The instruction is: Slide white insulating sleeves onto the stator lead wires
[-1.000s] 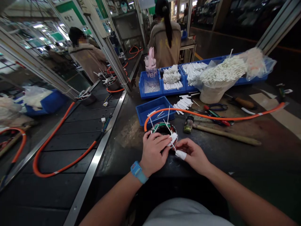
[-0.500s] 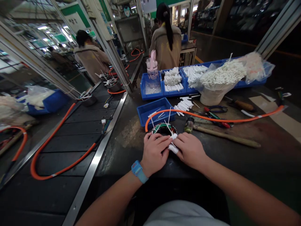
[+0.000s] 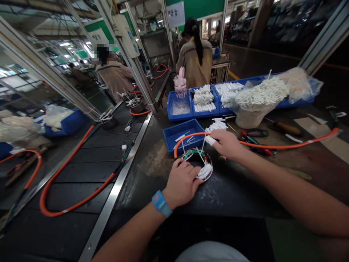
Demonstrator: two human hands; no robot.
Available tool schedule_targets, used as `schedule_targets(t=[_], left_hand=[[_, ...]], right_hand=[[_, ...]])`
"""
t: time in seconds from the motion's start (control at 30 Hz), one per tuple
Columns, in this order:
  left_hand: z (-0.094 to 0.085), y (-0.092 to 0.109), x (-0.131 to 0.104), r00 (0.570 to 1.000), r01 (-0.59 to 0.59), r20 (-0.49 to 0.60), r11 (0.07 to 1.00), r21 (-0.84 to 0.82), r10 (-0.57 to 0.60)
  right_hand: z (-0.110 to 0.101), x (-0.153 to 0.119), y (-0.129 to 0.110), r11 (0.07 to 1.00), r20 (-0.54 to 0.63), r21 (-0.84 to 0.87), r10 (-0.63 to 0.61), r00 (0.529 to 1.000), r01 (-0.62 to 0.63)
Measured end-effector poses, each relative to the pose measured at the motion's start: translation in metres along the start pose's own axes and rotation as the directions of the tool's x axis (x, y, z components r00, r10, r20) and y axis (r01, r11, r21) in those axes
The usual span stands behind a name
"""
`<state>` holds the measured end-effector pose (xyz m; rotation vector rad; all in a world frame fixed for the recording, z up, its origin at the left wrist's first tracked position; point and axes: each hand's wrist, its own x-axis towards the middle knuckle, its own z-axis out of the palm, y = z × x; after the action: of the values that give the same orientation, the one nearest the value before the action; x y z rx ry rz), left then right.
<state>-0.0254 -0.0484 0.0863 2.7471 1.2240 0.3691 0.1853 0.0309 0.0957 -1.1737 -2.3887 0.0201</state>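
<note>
A ring-shaped motor stator (image 3: 209, 160) with green and copper-coloured windings lies on the dark bench. My left hand (image 3: 182, 182) wraps around its near left side, fingertips beside a bundle of white sleeves (image 3: 205, 171) on the ring. Thin white cable ties (image 3: 202, 147) stick up from the windings. Beyond the ring, my right hand (image 3: 225, 143) is closed, with white wrapping at its fingertips, right by the upper end of a cable tie and the orange cable (image 3: 191, 136). Whatever it pinches is hidden.
Behind the ring is a shallow blue tray (image 3: 169, 140), with loose white sleeves (image 3: 216, 125) beside it. Blue bins (image 3: 178, 116) and a bag of white sticks (image 3: 251, 116) line the back. Pliers (image 3: 257, 143) lie right; a conveyor (image 3: 81, 169) runs left. Two people sit ahead.
My right hand has left the white bundle on the stator and moved up and away, toward the orange cable. My left hand stays on the stator. The view has shifted slightly.
</note>
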Motion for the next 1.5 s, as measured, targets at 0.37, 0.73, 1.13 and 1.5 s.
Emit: schedule_targets(t=[0.37,0.73,1.13,1.5], left_hand=[[0.003,0.005,0.006,0.998,0.055,-0.031,0.996,0.073,-0.053],[0.027,0.004,0.005,0.982,0.042,-0.182,0.999,0.006,-0.040],[-0.013,-0.032,0.010,0.965,-0.261,0.033,0.961,0.090,0.259],[0.006,0.007,0.014,0.994,-0.042,-0.103,0.998,-0.036,0.038]], right_hand=[[0.016,-0.033,-0.036,0.944,0.190,-0.011,-0.322,0.928,0.329],[0.036,-0.018,-0.038,0.994,0.180,0.010,-0.113,0.977,0.113],[0.039,-0.026,-0.026,0.961,-0.015,0.269,-0.053,0.998,0.055],[0.002,-0.020,0.081,0.858,-0.429,0.445,0.454,0.781,-0.255]])
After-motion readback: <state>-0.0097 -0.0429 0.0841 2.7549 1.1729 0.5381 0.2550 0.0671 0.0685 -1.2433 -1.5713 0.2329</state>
